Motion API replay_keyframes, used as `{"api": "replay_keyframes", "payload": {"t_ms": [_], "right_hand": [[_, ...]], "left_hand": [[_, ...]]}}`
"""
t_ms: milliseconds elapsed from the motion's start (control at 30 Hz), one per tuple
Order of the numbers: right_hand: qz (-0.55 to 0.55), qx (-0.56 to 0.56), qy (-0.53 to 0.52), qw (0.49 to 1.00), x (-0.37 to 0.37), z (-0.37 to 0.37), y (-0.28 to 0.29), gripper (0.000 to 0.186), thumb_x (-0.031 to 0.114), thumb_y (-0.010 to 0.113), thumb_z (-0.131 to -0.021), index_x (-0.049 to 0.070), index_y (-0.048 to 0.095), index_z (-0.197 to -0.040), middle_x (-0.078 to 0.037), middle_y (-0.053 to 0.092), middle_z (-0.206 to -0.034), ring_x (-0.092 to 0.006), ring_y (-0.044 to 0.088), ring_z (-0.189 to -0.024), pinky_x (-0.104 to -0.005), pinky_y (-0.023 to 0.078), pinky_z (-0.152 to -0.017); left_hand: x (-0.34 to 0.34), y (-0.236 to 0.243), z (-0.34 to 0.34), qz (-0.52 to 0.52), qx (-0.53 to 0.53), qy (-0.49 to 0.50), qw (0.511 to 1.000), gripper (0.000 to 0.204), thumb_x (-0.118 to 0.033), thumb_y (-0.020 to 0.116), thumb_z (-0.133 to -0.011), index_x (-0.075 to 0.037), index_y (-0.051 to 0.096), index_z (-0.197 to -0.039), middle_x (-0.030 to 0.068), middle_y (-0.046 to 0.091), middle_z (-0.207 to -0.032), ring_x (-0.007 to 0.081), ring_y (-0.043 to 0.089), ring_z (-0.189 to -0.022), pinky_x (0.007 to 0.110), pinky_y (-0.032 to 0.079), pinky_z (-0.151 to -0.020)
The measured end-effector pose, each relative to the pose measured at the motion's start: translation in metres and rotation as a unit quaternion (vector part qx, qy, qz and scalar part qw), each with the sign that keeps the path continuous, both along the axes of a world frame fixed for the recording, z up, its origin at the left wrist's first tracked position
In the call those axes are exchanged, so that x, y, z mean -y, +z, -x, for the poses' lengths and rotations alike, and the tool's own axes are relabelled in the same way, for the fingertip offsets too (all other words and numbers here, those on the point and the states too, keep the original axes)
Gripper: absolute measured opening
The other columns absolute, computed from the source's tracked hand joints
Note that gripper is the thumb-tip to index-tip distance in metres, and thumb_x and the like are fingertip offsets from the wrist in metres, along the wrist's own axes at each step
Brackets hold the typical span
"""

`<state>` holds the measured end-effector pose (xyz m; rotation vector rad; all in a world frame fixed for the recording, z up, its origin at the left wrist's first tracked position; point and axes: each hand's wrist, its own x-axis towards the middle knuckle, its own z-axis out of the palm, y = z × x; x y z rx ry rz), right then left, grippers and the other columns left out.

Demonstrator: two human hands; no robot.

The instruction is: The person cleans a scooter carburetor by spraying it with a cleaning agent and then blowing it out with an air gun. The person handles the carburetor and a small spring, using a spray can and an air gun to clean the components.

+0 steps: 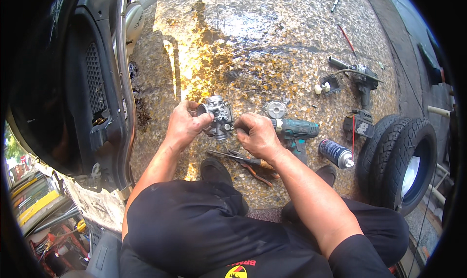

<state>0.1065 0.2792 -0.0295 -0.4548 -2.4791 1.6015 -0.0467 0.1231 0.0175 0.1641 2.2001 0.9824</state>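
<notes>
Above the floor between my knees, a silver metal carburetor (221, 113) is gripped by my left hand (183, 125), thumb and fingers closed on its left side. My right hand (259, 135) is at the carburetor's right side with its fingers curled into a pinch. Whatever those fingertips hold, if anything, is too small and hidden to make out. Just beyond the right hand, a round silver metal cover (276, 109) lies on the floor beside a teal and black cordless drill (300, 129). Below the hands are orange-handled pliers (257, 175) and other hand tools.
A dark scooter body (92, 93) stands close on the left. To the right lie a spray can (335, 153) and a cordless impact wrench (364, 83), with tires (411, 166) standing beyond. A coil spring (241, 77) and a red rod (347, 39) lie farther off.
</notes>
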Motion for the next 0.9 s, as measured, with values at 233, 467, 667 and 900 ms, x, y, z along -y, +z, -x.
{"api": "replay_keyframes", "payload": {"t_ms": [233,467,667,900], "right_hand": [[0.031,0.033,-0.018,0.999,0.0015,-0.0002,0.0050,0.011,0.001,0.067,-0.076,0.004,0.066,-0.087,-0.014,0.068,-0.083,-0.0322,0.068,-0.080,-0.0391,0.053,-0.071],[-0.003,0.005,0.006,1.000,0.0010,-0.0007,-0.0022,0.011,0.002,0.068,-0.077,0.004,0.067,-0.088,-0.014,0.068,-0.082,-0.0324,0.069,-0.080,-0.0400,0.053,-0.070],[0.000,0.012,0.001,1.000,0.0025,-0.0026,-0.0024,0.012,0.004,0.069,-0.078,0.004,0.066,-0.089,-0.015,0.068,-0.081,-0.0338,0.068,-0.079,-0.0407,0.053,-0.070],[-0.025,-0.005,0.009,1.000,0.0017,-0.0031,-0.0041,0.008,0.005,0.067,-0.080,0.003,0.065,-0.087,-0.017,0.066,-0.080,-0.0365,0.067,-0.079,-0.0424,0.053,-0.069]], "left_hand": [[0.0003,-0.0037,0.0022,0.007,-0.006,-0.001,1.000,0.069,-0.026,0.082,-0.069,0.013,0.056,-0.120,0.0232,0.069,-0.103,0.0239,0.069,-0.091,0.034,0.055,-0.079],[0.0003,-0.0059,0.0035,0.022,-0.014,-0.013,1.000,0.072,-0.029,0.083,-0.069,0.013,0.056,-0.121,0.0243,0.069,-0.105,0.0251,0.069,-0.094,0.035,0.054,-0.083],[-0.0020,-0.0046,0.0024,0.029,-0.017,-0.016,0.999,0.073,-0.030,0.083,-0.068,0.013,0.057,-0.121,0.0245,0.070,-0.104,0.0254,0.069,-0.093,0.035,0.054,-0.083],[-0.0013,-0.0074,0.0035,0.018,-0.026,-0.016,0.999,0.072,-0.029,0.084,-0.068,0.012,0.056,-0.120,0.0210,0.068,-0.100,0.0225,0.068,-0.088,0.033,0.053,-0.075]]}}
